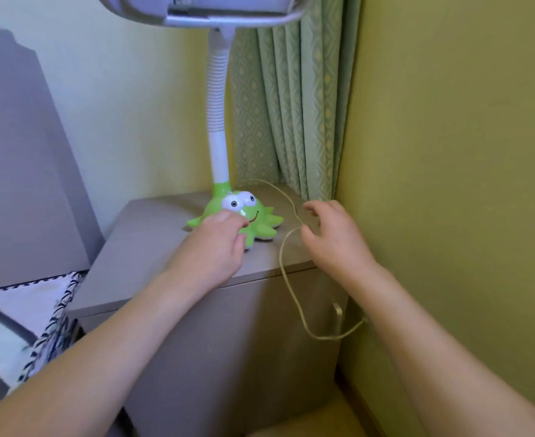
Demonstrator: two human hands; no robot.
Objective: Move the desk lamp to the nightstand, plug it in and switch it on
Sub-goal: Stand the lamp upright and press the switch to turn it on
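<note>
The desk lamp stands upright on the grey-brown nightstand (152,272). Its green octopus-shaped base (260,220) has cartoon eyes, and a white ribbed neck (217,99) rises to the white head (203,11) at the top edge. My left hand (215,247) rests on the front left of the base, fingers curled against it. My right hand (332,238) hovers to the right of the base with fingers apart, close to the thin beige cord (286,269). The cord loops from behind the base, over the nightstand's front edge, and down toward the wall on the right. Its plug end is hidden behind my right forearm.
A green patterned curtain (294,105) hangs behind the nightstand. A yellow-green wall (455,152) stands close on the right. A grey headboard (17,159) and a patterned pillow (23,326) lie to the left. A metal handle (338,320) sits on the nightstand's front.
</note>
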